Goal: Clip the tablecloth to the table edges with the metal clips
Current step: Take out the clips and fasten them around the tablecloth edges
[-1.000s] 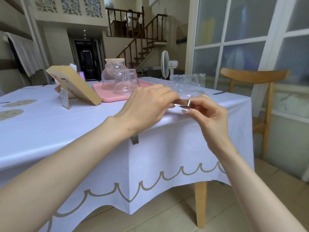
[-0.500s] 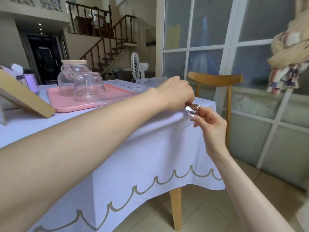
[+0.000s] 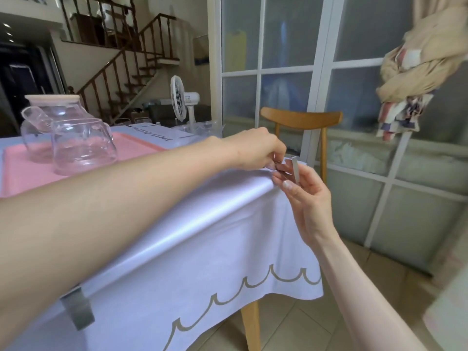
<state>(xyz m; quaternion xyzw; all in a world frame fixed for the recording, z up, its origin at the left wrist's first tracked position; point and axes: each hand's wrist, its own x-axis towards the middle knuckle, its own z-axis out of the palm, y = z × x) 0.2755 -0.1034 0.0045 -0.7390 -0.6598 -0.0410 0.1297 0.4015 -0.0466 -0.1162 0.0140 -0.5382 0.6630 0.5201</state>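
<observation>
A white tablecloth (image 3: pixel 202 249) with a tan scalloped border hangs over the table's near edge. At the right corner both hands hold one metal clip (image 3: pixel 294 168). My right hand (image 3: pixel 307 201) grips it from below between thumb and fingers. My left hand (image 3: pixel 255 150) reaches across from the left and pinches the clip's inner end just above the cloth's edge. A second metal clip (image 3: pixel 78 312) sits clamped on the near edge at the lower left, partly hidden by my left forearm.
A pink tray (image 3: pixel 136 148) on the table bears a glass teapot (image 3: pixel 48 125) and a glass jug (image 3: pixel 81 145). A wooden chair (image 3: pixel 301 120) stands behind the corner by the glass door. A white fan (image 3: pixel 181 100) stands further back. Bundled cloth (image 3: pixel 415 72) hangs at the right.
The view has swung right toward the table corner. Both hands have carried the clip along the edge to the corner, and the clip has turned from lying level to standing upright.
</observation>
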